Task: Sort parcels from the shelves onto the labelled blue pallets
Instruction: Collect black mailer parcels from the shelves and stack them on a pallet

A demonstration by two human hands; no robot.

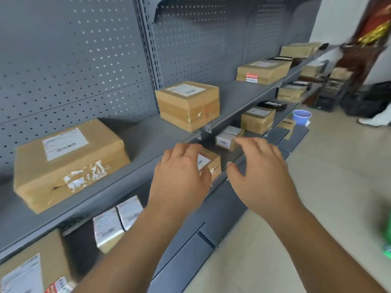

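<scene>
A small brown cardboard parcel (211,162) with a white label sits on the second shelf down. My left hand (182,176) hovers over its left side with fingers spread and loosely bent; whether they touch it I cannot tell. My right hand (260,172) is held open just right of the parcel, thumb pointing toward it, holding nothing. Another small taped parcel (227,138) lies just behind on the same shelf. On the upper shelf (239,98) stand a large box (67,163) at left and a medium taped box (188,105). No blue pallet is in view.
Grey metal shelving with a perforated back panel (84,60) runs from left to far right, with more boxes along it (262,70). Labelled parcels (118,223) sit on a lower shelf. A blue bucket (301,116) stands on the tiled floor, dark crates (334,92) beyond.
</scene>
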